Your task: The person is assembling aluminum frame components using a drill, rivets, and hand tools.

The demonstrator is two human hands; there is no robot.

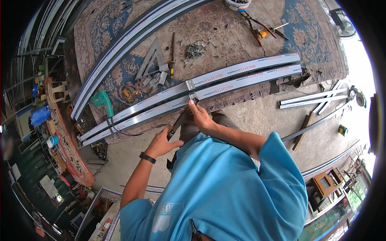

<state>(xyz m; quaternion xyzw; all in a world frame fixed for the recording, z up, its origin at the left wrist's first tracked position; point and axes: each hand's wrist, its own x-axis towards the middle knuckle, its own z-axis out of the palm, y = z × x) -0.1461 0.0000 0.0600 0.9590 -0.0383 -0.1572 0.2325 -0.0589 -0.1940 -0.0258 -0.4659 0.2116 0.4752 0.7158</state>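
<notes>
My left hand (161, 142) is wrapped round the handle of a long dark tool (179, 122), whose exact kind I cannot make out. The tool slants up toward my right hand (202, 119). That hand is closed at the tool's far end, just below a small metal bracket (191, 96), and its fingers partly hide what they grip. The bracket lies on the nearer of two long white-filmed aluminium bars (225, 87), at the table's near edge. A second small bracket (190, 84) sits on the farther bar (241, 72), in line with the first.
Across the carpet-covered table (225, 36) lie a green power tool (103, 103), tape measure (129, 93), metal square (150, 59), yellow-handled screwdriver (172, 70), loose screws (194, 51) and red-handled pliers (253, 30). More long bars (120, 44) run along its left. Metal lengths (313, 97) lie on the floor at right.
</notes>
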